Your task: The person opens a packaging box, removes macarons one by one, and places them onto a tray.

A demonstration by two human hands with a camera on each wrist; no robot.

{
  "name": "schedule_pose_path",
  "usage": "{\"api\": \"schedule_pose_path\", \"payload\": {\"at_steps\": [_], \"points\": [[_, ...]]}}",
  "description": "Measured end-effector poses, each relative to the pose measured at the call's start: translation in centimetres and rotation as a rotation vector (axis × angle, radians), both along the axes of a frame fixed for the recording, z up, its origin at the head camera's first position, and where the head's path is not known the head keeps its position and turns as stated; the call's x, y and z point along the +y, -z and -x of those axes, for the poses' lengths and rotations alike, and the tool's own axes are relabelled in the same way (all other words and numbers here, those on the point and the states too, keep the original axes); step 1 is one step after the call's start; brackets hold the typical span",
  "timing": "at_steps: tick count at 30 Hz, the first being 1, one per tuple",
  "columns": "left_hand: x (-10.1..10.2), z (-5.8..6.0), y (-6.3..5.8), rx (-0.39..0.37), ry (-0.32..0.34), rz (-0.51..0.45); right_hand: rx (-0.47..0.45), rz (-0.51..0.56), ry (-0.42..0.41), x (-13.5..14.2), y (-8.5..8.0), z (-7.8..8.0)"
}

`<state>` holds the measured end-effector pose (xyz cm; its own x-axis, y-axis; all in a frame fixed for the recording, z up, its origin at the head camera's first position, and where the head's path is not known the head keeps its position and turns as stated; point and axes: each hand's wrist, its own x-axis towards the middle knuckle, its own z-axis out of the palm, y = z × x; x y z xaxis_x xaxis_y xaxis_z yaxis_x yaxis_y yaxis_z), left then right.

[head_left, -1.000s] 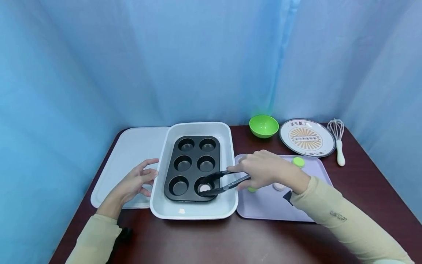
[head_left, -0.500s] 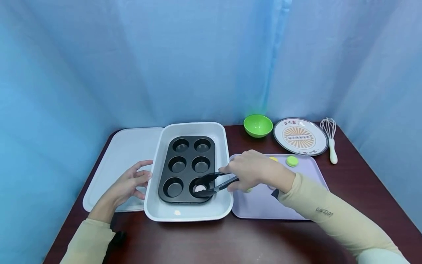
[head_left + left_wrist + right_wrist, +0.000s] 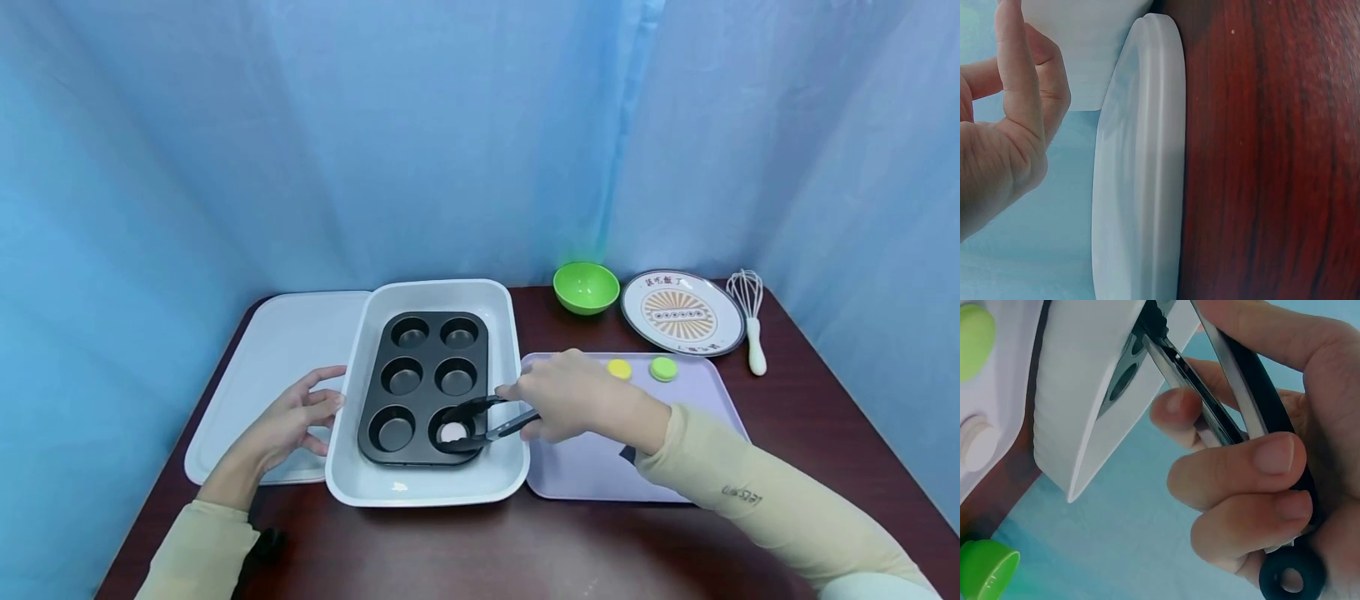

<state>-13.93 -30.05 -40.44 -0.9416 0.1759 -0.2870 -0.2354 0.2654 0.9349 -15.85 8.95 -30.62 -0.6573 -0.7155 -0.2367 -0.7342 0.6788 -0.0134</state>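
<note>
My right hand [image 3: 581, 396] grips a pair of black-and-steel tongs [image 3: 1210, 403] by the handles. Their dark tips reach into the near right cup of a dark six-cup muffin pan [image 3: 429, 388], standing apart on either side of a small pale pink macaron [image 3: 453, 432] lying there. The pan rests inside a deep white tray [image 3: 420, 498]. At that tray's left wall is my left hand [image 3: 288, 423], its fingers loosely bent and fingertips right at the rim. In the left wrist view, that hand [image 3: 1013, 119] holds nothing.
A lavender tray [image 3: 592, 479] on the right bears a yellow macaron [image 3: 619, 368], a green macaron [image 3: 663, 369] and a pale macaron [image 3: 977, 445]. Behind it are a green bowl [image 3: 587, 288], a patterned plate [image 3: 682, 337] and a whisk [image 3: 754, 333]. A flat white tray [image 3: 288, 342] lies left.
The head view has shifted slightly, so everything appears farther left. Both hands keep their places, and the tong tips stay in the same cup around the pink macaron.
</note>
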Motion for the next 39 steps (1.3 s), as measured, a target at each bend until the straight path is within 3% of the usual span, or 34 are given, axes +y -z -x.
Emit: {"api": "schedule_pose_path", "payload": {"at_steps": [6, 16, 27, 39], "points": [[-0.1, 0.1, -0.1, 0.005, -0.002, 0.009, 0.054, 0.033, -0.056, 0.5, 0.1, 0.1], [0.1, 0.1, -0.4, -0.011, 0.002, 0.007, -0.007, 0.007, -0.03, 0.5, -0.5, 0.4], [0.0, 0.1, -0.7, -0.01, -0.008, 0.017, 0.166, -0.008, -0.056, -0.8, 0.1, -1.0], [0.0, 0.0, -0.5, -0.002, -0.012, 0.018, 0.129, 0.035, -0.064, -0.2, 0.8, -0.7]]}}
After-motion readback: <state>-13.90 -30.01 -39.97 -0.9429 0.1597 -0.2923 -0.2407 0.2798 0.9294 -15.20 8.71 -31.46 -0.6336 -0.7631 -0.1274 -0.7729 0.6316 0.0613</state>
